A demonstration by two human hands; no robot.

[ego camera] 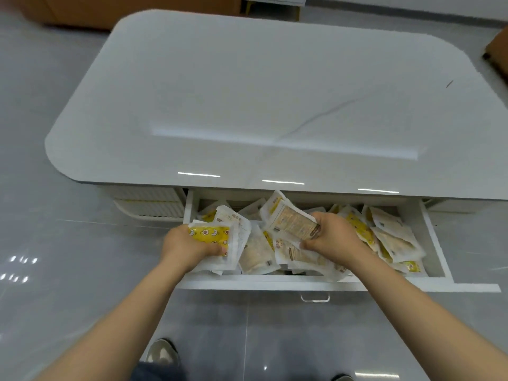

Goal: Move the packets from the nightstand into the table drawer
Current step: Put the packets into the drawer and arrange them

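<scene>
The white table's drawer (435, 243) is pulled out toward me and holds several white and yellow packets (393, 237) in a loose heap. My left hand (187, 244) grips a stack of packets (211, 235) with a yellow one on top, at the drawer's left end. My right hand (334, 237) holds another bunch of packets (291, 218), printed side up, over the drawer's middle. Both bunches hang just above the heap. The nightstand is not in view.
The glossy white tabletop (275, 92) spreads above the drawer. A metal handle (315, 298) sticks out of the drawer front. Grey tiled floor (68, 257) surrounds the table, with brown furniture (82, 9) at the far left. My shoe (162, 353) stands below the drawer.
</scene>
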